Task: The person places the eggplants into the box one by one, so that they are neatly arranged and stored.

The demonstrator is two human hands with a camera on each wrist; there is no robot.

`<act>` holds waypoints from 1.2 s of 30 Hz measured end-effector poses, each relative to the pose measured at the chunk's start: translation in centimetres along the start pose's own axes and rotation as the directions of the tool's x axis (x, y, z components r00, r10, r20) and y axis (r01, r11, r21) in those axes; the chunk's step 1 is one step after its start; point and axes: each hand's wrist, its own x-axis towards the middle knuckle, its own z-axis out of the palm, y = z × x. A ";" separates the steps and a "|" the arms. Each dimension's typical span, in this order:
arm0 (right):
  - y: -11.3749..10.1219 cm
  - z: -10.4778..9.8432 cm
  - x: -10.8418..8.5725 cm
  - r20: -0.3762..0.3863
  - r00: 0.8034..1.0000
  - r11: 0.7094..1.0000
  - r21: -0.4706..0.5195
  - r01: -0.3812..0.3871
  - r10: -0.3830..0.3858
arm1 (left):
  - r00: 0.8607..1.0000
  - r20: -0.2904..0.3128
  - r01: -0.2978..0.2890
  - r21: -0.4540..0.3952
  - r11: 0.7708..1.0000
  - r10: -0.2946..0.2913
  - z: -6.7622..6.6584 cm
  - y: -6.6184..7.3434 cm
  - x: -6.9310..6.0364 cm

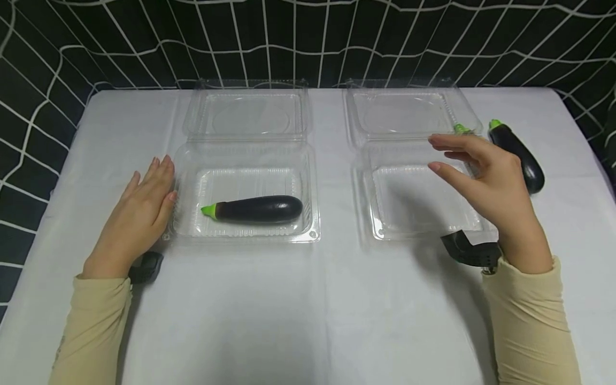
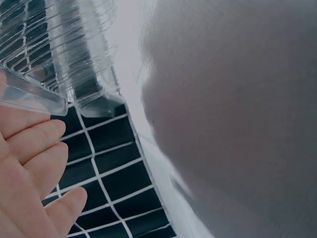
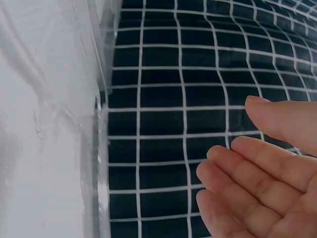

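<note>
A dark eggplant with a green stem lies in the base of the open clear plastic container on the left. Along that container's left edge, my left hand rests with straight fingers; in the left wrist view the fingers meet the clear plastic. Above the right side of a second open clear container hovers my right hand, thumb and fingers apart and nothing between them. Behind it lies another eggplant. A further green stem shows past the fingers, the rest hidden.
Both containers' clear lids are folded back toward the table's far edge. A white cloth covers the table. White netting over a dark backing stands behind and at the sides.
</note>
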 end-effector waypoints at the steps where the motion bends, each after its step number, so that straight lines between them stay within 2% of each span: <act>1: 0.1 -0.3 0.0 -0.003 1.000 1.000 0.006 -0.013 0.013 | 1.000 0.001 -0.001 -0.002 1.000 0.001 0.0 0.0 0.0; 8: 0.4 -2.2 -0.2 -0.068 0.989 0.990 0.066 -0.124 0.128 | 1.000 -0.003 0.002 -0.001 1.000 -0.002 0.0 0.1 -0.1; 15: 0.9 -3.5 -0.4 -0.141 0.975 0.986 0.024 -0.167 0.169 | 1.000 -0.006 0.003 0.003 1.000 -0.003 0.0 0.0 -0.2; 21: 1.7 -4.6 -0.5 -0.187 0.952 0.967 -0.025 -0.252 0.243 | 1.000 -0.003 0.005 -0.003 1.000 -0.005 0.0 0.0 -0.1; 30: 3.2 -5.7 -0.6 -0.247 0.897 0.921 -0.041 -0.388 0.367 | 1.000 -0.001 0.006 -0.005 1.000 -0.006 -0.1 0.1 -0.1; 36: 4.3 -6.6 -1.1 -0.262 0.889 0.912 -0.065 -0.406 0.377 | 1.000 -0.004 0.009 -0.004 1.000 -0.009 -0.1 0.2 0.0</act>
